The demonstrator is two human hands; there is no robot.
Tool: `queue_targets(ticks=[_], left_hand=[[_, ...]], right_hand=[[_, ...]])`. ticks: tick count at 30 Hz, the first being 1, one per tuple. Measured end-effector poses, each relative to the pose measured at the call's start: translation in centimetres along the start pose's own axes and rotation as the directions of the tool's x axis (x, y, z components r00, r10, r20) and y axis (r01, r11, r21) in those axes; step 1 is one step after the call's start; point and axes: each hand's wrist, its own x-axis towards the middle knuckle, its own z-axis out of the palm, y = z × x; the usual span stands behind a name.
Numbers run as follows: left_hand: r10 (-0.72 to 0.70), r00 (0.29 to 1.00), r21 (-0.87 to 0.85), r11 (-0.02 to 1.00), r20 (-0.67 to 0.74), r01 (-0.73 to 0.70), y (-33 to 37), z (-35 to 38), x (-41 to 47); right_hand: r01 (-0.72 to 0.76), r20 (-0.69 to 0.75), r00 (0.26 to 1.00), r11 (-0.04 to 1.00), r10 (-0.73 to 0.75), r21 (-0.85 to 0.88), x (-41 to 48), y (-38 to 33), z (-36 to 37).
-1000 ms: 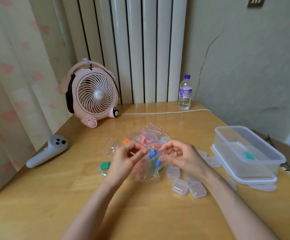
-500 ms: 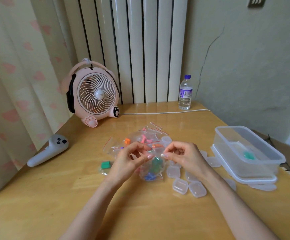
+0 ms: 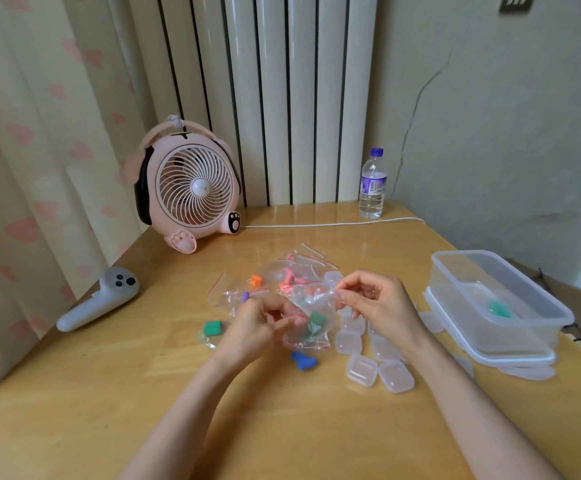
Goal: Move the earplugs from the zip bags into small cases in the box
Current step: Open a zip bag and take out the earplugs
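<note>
Head view: zip bag (image 3: 311,300) holds green earplugs (image 3: 316,321).

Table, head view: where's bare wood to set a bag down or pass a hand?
Free: the near table edge either side of the forearms; the strip between controller and green earplugs; the band between fan cable and zip bags. Crowded: zip bags, blue earplugs, small cases, right up to the box.
</note>
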Motion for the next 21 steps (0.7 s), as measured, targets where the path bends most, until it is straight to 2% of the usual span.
queue_targets(ticks=[3, 5, 7, 9, 12, 13, 14, 15, 17, 19, 21], left_hand=[[-0.005, 0.996, -0.053, 0.999, -0.088, 0.000, -0.3, -0.2, 0.2], [-0.014, 0.990, -0.030, 0.999, -0.138, 0.010, -0.8, -0.2, 0.5], [-0.048, 0.979, -0.018, 0.999, -0.197, 0.045, -1.5, -0.3, 0.8], [-0.109, 0.938, -0.019, 0.994, -0.328, 0.109, -2.3, -0.5, 1.1], [-0.216, 0.854, 0.009, 0.968, -0.473, 0.250, -3.4, -0.6, 1.2], [-0.186, 0.834, 0.080, 0.961, -0.520, 0.265, -3.5, -0.7, 1.1], [-0.096, 0.827, 0.191, 0.952, -0.554, 0.239, -3.5, -0.7, 1.0], [0.015, 0.835, 0.288, 0.942, -0.549, 0.173, -3.2, -0.7, 0.9], [0.170, 0.889, 0.372, 0.928, -0.425, 0.000, -2.4, -0.4, 0.7], [0.235, 0.941, 0.396, 0.910, -0.244, -0.125, -2.0, 0.1, 0.5], [0.260, 0.961, 0.434, 0.879, -0.093, -0.196, -2.0, 0.6, 0.4]], right_hand=[[-0.029, -0.005, 1.000, 0.998, 0.029, -0.054, 0.0, 0.1, -0.1], [-0.062, 0.001, 0.998, 0.969, 0.064, -0.240, 0.1, 0.7, -0.2], [-0.092, 0.035, 0.992, 0.883, 0.121, -0.460, 0.2, 1.3, -0.3], [-0.074, 0.123, 0.974, 0.775, 0.192, -0.628, 0.0, 1.5, -0.4], [0.003, 0.224, 0.938, 0.638, 0.266, -0.770, -0.3, 1.4, -0.3], [0.018, 0.232, 0.934, 0.613, 0.272, -0.790, -0.3, 1.3, -0.2], [0.026, 0.234, 0.933, 0.595, 0.275, -0.804, -0.4, 1.3, -0.1], [0.034, 0.237, 0.932, 0.582, 0.276, -0.813, -0.4, 1.3, 0.0], [0.048, 0.246, 0.928, 0.568, 0.278, -0.821, -0.4, 1.3, 0.1], [0.040, 0.244, 0.928, 0.575, 0.281, -0.817, -0.4, 1.3, 0.0], [0.000, 0.213, 0.941, 0.631, 0.262, -0.776, -0.3, 1.4, -0.1]])
